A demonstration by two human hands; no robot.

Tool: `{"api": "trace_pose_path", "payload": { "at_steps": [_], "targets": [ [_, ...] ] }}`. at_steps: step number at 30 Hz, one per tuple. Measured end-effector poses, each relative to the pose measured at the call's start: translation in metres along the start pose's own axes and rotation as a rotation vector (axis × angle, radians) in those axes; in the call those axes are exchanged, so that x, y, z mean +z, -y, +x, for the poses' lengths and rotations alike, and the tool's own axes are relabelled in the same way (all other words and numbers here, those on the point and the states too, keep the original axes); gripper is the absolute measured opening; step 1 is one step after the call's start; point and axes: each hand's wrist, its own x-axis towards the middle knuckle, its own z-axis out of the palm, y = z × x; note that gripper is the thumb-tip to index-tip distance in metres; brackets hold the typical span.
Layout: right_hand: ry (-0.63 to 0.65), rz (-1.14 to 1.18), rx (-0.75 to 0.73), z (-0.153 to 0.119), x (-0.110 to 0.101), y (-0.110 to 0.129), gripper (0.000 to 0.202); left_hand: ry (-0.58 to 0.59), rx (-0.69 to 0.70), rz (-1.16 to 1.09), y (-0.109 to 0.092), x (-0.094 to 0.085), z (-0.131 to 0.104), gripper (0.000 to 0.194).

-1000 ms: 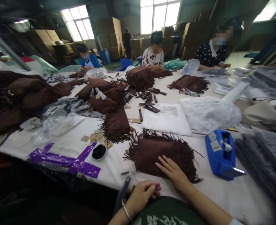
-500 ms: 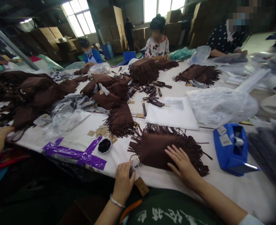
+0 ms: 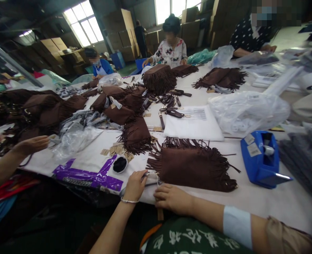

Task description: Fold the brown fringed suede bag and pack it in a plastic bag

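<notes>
I see the brown fringed bag point(image 3: 194, 165) lying flat; my left hand point(image 3: 135, 185) pinches its clear-wrapped strap end point(image 3: 151, 177); my right hand point(image 3: 173, 198) rests curled beside it, holding nothing I can make out.

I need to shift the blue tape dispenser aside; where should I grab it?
Grip the blue tape dispenser across its solid body, coming down from above on the near side. It sits upright on the table, its open top holds the roll, and the metal blade juts out at its near-right end, so avoid that end.
</notes>
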Motion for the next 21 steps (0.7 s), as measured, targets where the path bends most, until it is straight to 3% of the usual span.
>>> {"api": "trace_pose_path", "payload": {
  "at_steps": [2, 6, 8, 10, 12, 14, 18, 21],
  "targets": [
    [-0.166, 0.179, 0.154, -0.003, -0.016, 0.001, 0.025, 0.0, -0.027, -0.036, 0.0, 0.0, -0.002, 0.028],
    [-0.574, 0.4, 0.686, -0.026, -0.05, -0.013, 0.02, 0.023, -0.13, -0.126, -0.006, -0.002, -0.007, 0.028],
    [-0.653, 0.356, 0.887, -0.043, -0.062, -0.026, 0.021, 0.037, -0.199, -0.2, -0.011, -0.003, -0.01, 0.028],
    [-0.705, 0.275, 0.988, -0.056, -0.07, -0.037, 0.026, 0.057, -0.25, -0.289, -0.015, -0.002, -0.013, 0.027],
    [-0.764, 0.152, 0.982, -0.06, -0.075, -0.041, 0.036, 0.075, -0.284, -0.355, -0.018, 0.0, -0.016, 0.027],
    [-0.753, 0.03, 0.864, -0.055, -0.076, -0.036, 0.046, 0.087, -0.316, -0.388, -0.02, 0.003, -0.017, 0.027],
    [-0.347, -0.044, 0.436, -0.026, -0.061, -0.018, 0.032, 0.206, -0.398, -0.557, -0.028, 0.005, -0.017, 0.03],
    [-0.117, -0.082, 0.268, -0.007, -0.038, -0.012, 0.033, 0.282, -0.514, -0.744, -0.034, 0.003, -0.018, 0.037]
  ]
}}
